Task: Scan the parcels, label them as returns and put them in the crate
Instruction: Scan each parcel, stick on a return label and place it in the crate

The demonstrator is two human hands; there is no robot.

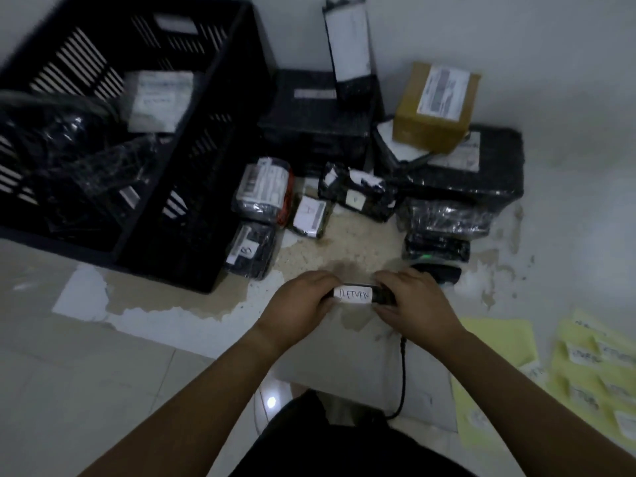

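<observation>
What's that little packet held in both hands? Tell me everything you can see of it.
The small parcel is a slim, dark packet, apparently wrapped in black plastic, held level and crosswise in front of the person. A white label with handwritten letters reading roughly "RETURN" sits on its upward face. The left hand grips its left end and the right hand its right end, hiding both ends.

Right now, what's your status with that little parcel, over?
Left hand and right hand both grip the small black parcel. White RETURN label on it. Crate up left, already holding parcels. Nothing blocks the lift over.
</observation>
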